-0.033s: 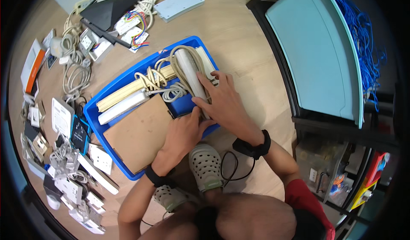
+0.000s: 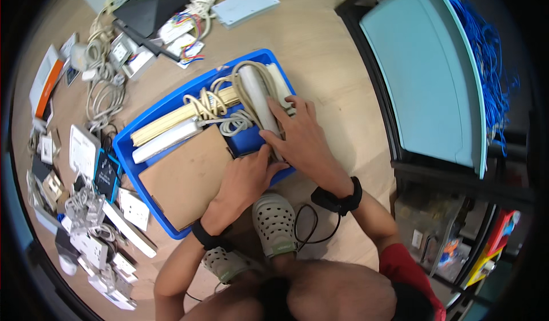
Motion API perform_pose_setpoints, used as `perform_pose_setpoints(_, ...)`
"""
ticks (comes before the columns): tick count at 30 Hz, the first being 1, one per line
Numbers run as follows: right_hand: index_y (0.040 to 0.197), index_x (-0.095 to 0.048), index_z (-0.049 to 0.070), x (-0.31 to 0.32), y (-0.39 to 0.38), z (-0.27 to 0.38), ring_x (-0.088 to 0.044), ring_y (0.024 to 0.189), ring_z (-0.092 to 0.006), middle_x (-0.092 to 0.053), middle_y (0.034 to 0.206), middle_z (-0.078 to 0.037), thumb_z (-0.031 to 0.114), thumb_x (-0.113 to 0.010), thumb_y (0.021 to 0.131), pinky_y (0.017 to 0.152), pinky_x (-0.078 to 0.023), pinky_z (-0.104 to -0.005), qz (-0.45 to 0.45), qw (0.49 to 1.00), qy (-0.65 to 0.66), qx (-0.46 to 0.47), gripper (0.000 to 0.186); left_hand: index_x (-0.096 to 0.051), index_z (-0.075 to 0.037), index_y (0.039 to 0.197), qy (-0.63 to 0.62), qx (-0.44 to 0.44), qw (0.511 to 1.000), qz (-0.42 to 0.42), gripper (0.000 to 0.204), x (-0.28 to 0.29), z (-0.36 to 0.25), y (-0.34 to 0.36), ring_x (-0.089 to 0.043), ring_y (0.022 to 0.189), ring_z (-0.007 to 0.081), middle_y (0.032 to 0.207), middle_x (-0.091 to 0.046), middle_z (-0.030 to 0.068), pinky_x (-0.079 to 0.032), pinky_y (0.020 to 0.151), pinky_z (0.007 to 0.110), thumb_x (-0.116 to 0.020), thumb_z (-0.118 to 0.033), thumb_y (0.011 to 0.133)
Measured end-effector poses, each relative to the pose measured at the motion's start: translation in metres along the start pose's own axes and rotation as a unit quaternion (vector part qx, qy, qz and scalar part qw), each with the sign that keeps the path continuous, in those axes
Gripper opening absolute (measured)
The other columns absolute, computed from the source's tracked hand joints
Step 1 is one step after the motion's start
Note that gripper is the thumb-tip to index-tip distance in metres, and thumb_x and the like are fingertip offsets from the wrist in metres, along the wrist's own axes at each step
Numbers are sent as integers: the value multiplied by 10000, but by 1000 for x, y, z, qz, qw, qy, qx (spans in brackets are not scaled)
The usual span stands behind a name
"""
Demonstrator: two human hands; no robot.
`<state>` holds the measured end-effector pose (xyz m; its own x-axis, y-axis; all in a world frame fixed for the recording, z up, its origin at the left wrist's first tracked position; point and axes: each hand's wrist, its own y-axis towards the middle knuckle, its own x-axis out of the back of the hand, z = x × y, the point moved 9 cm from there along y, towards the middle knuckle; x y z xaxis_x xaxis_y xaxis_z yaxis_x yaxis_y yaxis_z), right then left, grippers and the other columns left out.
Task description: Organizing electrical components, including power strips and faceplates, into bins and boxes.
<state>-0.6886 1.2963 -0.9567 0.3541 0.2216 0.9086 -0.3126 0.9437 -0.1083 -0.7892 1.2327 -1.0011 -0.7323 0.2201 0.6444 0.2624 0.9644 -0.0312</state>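
Observation:
A blue plastic bin (image 2: 133,179) sits on the floor in front of me. At its right end lies a long white power strip (image 2: 255,92) with its beige cord looped around it. My right hand (image 2: 300,135) grips the strip's right side, thumb and fingers spread along it. Around the strip's near end is my left hand (image 2: 246,178), thumb and index finger on either side, its other fingers partly hidden. Left of it rests a brown cardboard box (image 2: 186,175). Behind the box are another white strip (image 2: 166,141) and cream-coloured strips (image 2: 166,122) with a coiled cord (image 2: 206,104).
Sockets, cables and a blue-edged black device (image 2: 107,175) litter the floor to the left. A black flat piece (image 2: 151,12) and a grey box (image 2: 246,6) lie farther back. On the right stands a black rack (image 2: 372,75) with a light-blue panel (image 2: 426,72) and blue cables (image 2: 486,64).
The view has shifted slightly, so the bin and far objects appear a little farther right. Both hands stay in the same places on the power strip.

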Motion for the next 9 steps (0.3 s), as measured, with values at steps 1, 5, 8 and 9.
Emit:
perform_pose_setpoints(1, 1475, -556, 77, -3, 0, 2, -457, 1315, -467, -488, 1415, -264, 339, -765, 907, 1020, -504, -533, -10, 1000, -6, 5, 659, -608, -31, 1017, 22, 17, 998, 51, 374, 0, 1, -2, -697, 699, 406, 810, -724, 170, -543, 596, 500, -680, -398, 998)
perform_pose_setpoints(5, 1490, -546, 77, -10, -1, 0, -466, 1307, -461, -485, 1419, -276, 346, -779, 901, 1026, -495, -528, -22, 998, -45, 27, 688, -601, -57, 1005, -2, -16, 999, 30, 304, 19, 5, -15, -680, 671, 413, 772, -698, 179, -544, 585, 503, -669, -353, 1009)
perform_pose_setpoints(8, 1543, -516, 130, -7, 0, 0, -484, 1325, -438, -479, 1454, -255, 397, -813, 886, 1006, -527, -492, -24, 998, -52, 38, 769, -606, -57, 1018, 14, 2, 1000, 1, 270, 45, 21, -34, -691, 690, 401, 803, -714, 171, -554, 610, 499, -664, -321, 1014)
perform_pose_setpoints(9, 1551, -477, 88, -6, 3, 0, -477, 1323, -445, -463, 1478, -271, 360, -801, 896, 1066, -459, -529, 7, 1000, -6, 16, 780, -609, -58, 1035, 13, -1, 999, -34, 264, 54, 31, -43, -694, 696, 398, 814, -716, 176, -555, 609, 498, -675, -312, 1008)
